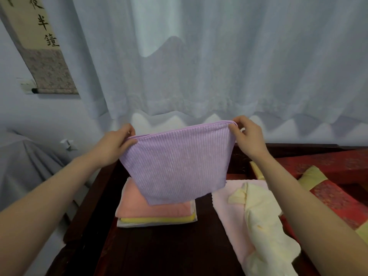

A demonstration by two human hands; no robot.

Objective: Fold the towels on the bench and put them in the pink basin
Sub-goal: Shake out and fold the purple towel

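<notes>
i see my left hand (117, 145) and right hand (247, 136) each pinching a top corner of the folded purple towel (177, 162), fingers (232, 130) curled over its edge, holding it in the air above the dark desk (169, 251). under it sits a stack of folded towels (155, 210); a pale pink towel (231, 212) and a cream towel (262, 226) lie loose to the right.

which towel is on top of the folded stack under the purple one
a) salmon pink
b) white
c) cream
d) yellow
a: the salmon pink towel lies topmost, with the yellow towel edge showing beneath it, below the purple towel that the left hand and right hand pinch by its top corners.
</notes>
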